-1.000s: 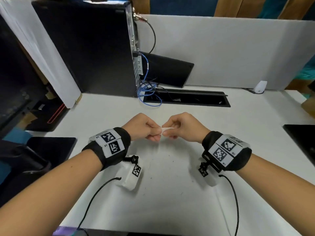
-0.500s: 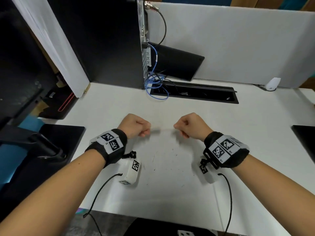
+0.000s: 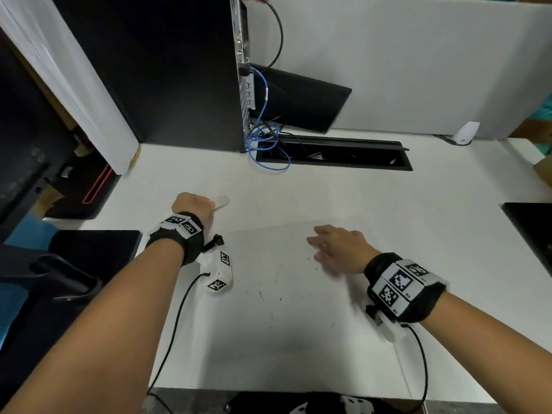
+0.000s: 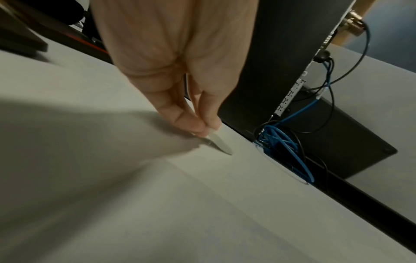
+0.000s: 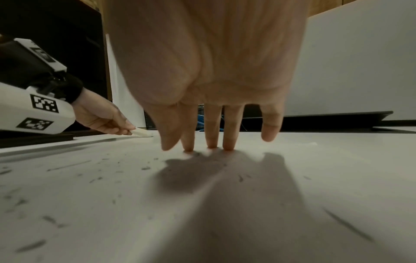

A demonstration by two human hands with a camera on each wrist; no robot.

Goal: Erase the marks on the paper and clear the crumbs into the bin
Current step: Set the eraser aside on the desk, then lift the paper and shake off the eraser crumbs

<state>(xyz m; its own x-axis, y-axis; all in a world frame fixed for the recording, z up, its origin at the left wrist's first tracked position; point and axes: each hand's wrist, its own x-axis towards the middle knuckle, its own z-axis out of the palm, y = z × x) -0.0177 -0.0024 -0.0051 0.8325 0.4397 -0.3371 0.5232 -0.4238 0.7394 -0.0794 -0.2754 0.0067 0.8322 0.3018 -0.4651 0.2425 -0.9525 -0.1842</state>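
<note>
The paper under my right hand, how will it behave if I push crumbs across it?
The paper is probably floppy and light, lying flat as a thin sheet. It may slide on the smooth table, so the right hand pressing on it likely helps. The crumbs look loose.

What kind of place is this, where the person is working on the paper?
Most likely an office desk or cubicle. A black computer tower stands on the white desk with a blue network cable running into a cable slot, and a grey partition panel closes off the back.
</note>
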